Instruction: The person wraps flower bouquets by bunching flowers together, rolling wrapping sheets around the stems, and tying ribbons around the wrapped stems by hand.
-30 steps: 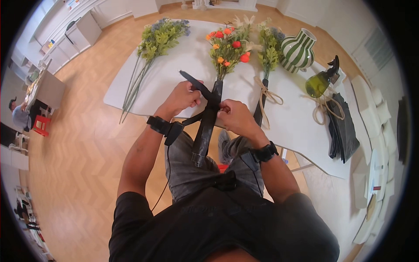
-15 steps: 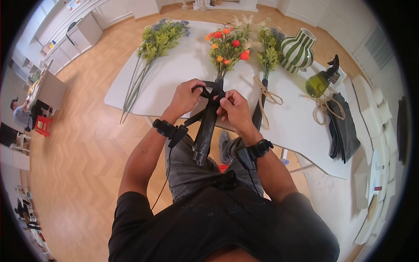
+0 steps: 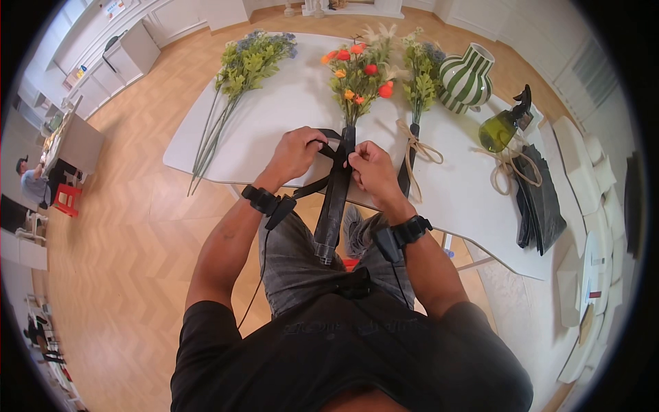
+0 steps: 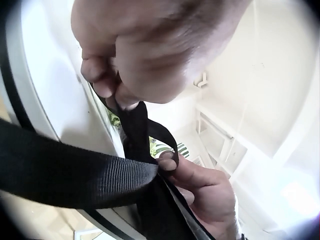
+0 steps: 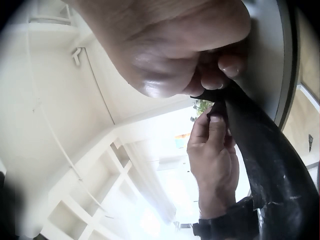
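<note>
A bouquet of orange and red flowers (image 3: 371,69) lies over the table's near edge, its stems in a black wrap (image 3: 331,206) that hangs toward the lap. A black ribbon (image 4: 75,170) goes around the wrapped stems and forms a loop on the left side. My left hand (image 3: 296,154) pinches this ribbon between thumb and fingers. On the other side of the stems, my right hand (image 3: 376,175) has its fingertips together on the ribbon; in the left wrist view the right thumb (image 4: 167,162) presses a narrow loop of it.
To the left lie loose blue-flowered stems (image 3: 257,62). On the right are a second wrapped bunch (image 3: 422,89) tied with twine (image 3: 429,154), a green-striped vase (image 3: 468,79), a green spray bottle (image 3: 500,130) and folded black sheets (image 3: 539,206). A person (image 3: 33,182) sits far left.
The ribbon's free end, raised to the upper left a second ago, has come down into a loop beside the stems. The wrap's lower end has swung slightly right.
</note>
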The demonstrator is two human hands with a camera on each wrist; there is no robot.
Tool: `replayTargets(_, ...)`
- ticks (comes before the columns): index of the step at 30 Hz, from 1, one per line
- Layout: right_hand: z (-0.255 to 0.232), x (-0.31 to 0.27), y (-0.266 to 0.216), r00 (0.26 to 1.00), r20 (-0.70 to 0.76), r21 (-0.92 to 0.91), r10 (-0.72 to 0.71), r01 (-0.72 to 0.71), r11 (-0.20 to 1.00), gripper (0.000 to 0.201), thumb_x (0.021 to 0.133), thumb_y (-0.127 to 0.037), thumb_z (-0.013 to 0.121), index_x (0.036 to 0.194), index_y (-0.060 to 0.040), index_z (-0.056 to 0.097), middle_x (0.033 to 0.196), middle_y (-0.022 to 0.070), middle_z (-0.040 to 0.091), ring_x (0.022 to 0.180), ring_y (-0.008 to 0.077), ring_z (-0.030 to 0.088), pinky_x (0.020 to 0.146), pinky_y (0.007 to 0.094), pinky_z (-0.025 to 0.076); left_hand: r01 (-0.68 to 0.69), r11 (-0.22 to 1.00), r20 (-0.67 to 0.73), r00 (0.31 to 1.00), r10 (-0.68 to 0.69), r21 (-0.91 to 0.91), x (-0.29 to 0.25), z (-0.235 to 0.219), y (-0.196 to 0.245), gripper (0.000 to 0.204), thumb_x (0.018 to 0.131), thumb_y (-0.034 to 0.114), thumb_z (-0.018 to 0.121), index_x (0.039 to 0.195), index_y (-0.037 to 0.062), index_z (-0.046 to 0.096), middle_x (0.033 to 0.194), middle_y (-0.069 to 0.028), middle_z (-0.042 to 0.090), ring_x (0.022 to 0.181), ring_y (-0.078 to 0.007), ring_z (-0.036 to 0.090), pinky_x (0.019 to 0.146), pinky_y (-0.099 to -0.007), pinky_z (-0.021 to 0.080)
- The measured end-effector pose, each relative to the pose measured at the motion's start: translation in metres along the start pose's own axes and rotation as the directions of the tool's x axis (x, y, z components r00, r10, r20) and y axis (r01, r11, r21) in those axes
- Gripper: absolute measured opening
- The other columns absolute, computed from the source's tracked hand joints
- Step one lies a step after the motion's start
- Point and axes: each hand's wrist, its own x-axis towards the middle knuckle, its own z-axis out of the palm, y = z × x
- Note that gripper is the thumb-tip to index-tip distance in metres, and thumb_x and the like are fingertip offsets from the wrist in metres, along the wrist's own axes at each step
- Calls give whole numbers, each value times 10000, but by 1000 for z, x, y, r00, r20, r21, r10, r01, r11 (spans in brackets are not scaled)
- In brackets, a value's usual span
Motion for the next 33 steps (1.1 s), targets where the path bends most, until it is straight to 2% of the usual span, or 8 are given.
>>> replayTargets(7,-7,-4,3,999,-20,-157,-31,28,987,53,907,-37,559,894,-8,517,766,45,605,635,89,505,563,247,401,61,997,-4,998,-61,38,-3,2,2,150,841,27,592,949,20,695,887,-143,690,836,-304,672,770,-363,520)
replayTargets(9,-10,-4,8,998,-22,-198,-63,58,978,56,908,-38,557,894,-4,515,764,43,599,648,88,516,568,248,407,93,995,-9,996,-93,21,-3,1,3,158,844,52,574,938,12,695,923,-175,687,848,-355,661,784,-400,518)
replayTargets(13,-8,-6,4,988,3,-294,-157,151,944,75,911,-49,553,892,9,510,754,39,580,663,90,542,572,254,423,129,992,-15,992,-129,-13,-3,-1,6,163,843,47,569,939,7,693,929,-184,686,842,-358,657,783,-390,514)
replayTargets(15,-7,-6,-3,988,21,-303,-154,153,941,80,913,-51,548,887,13,507,757,46,588,644,98,553,562,262,433,83,995,46,996,-80,-63,-1,-5,8,185,863,36,580,1014,5,683,826,-111,673,733,-194,618,707,-311,494)
replayTargets(18,-4,-4,-10,987,29,-305,-158,160,939,81,908,-52,541,895,22,510,758,64,607,596,116,567,543,275,452,181,963,139,978,-155,-201,0,-14,14,224,884,32,550,1071,-14,663,788,-56,650,729,-125,586,692,-280,486)
replayTargets(21,-7,7,-6,988,39,-333,-149,154,930,110,894,-57,544,946,40,541,749,82,632,557,131,575,531,281,465,252,907,179,963,-201,-336,2,-23,24,234,901,41,534,1088,-3,667,822,-48,650,739,-109,589,707,-279,485)
replayTargets(26,-7,14,-3,994,63,-461,-85,104,881,241,865,-85,558,1033,78,612,739,110,670,597,158,615,581,299,498,221,908,144,973,-181,-355,5,-22,39,223,918,45,521,1076,-5,671,756,-17,621,665,-57,523,622,-229,444)
replayTargets(33,-10,17,-4,972,124,-715,-202,228,660,258,829,-153,544,938,31,687,810,215,693,779,349,682,740,414,527,184,896,60,983,-175,-403,15,0,38,201,928,51,533,1051,5,685,752,-8,607,664,-64,530,614,-225,437)
